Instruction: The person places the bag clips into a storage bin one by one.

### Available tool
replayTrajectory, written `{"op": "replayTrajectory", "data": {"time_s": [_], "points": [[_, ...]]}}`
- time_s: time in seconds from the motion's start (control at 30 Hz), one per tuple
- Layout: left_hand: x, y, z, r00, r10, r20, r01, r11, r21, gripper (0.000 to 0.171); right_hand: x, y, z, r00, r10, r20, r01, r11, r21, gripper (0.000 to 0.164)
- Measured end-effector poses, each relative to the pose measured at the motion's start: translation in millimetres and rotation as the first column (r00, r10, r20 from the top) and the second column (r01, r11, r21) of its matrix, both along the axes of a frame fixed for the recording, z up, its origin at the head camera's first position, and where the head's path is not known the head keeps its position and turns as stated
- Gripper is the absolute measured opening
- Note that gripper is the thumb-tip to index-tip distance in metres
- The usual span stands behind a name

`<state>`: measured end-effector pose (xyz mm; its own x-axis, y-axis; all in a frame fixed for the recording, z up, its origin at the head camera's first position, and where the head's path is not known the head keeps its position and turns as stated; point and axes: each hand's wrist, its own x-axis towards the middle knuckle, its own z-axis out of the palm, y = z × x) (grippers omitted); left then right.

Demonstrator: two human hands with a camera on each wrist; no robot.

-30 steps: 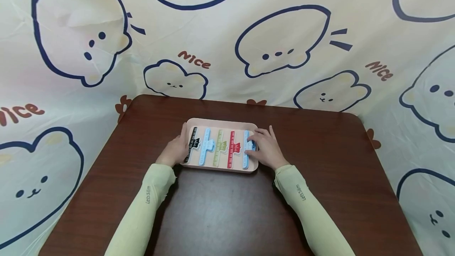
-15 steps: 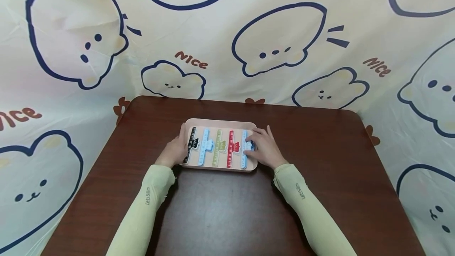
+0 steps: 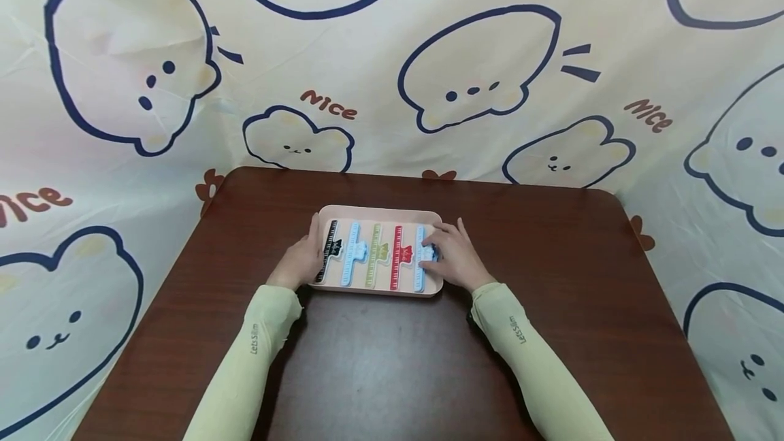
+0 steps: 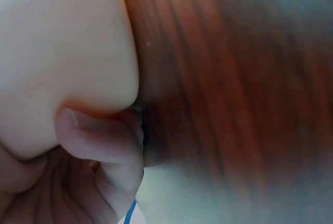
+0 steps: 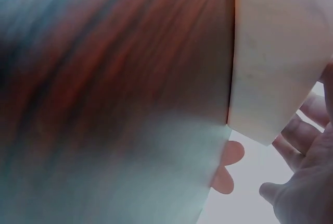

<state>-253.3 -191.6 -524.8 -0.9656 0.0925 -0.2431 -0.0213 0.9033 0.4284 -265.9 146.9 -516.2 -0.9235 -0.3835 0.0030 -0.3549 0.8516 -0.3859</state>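
Note:
A pale pink tray (image 3: 380,211) lies on the table with several ruler-shaped clips in a row. From the left they are a black clip (image 3: 333,248), a light blue clip (image 3: 352,257), a green clip (image 3: 374,260), a red clip (image 3: 397,264) and a blue ruler clip (image 3: 419,280). My left hand (image 3: 300,259) grips the tray's left side; curled fingers lie against its wall in the left wrist view. Thumb and forefinger of my right hand (image 3: 459,257) straddle the handle of the rightmost blue clip, partly hiding it. One outer finger (image 5: 270,190) sticks out.
The dark brown wooden table (image 3: 392,366) extends around the tray on all sides. Behind and beside it hangs a pale cloth (image 3: 380,53) printed with blue-outlined animals. Both forearms, in light green sleeves (image 3: 245,359), cross the near part of the table.
The head view shifts very slightly. Both hands, the tray and the clips keep their places.

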Motion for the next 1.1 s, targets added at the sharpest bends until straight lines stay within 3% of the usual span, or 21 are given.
{"op": "replayTrajectory", "data": {"time_s": [1.1], "points": [[-0.8,0.4,0.1,1.0,0.018,0.013,-0.018,1.0,-0.005,0.076,1.8,-2.0,0.3,0.999,-0.005,0.037,0.003,0.999,0.044,0.045]]}}
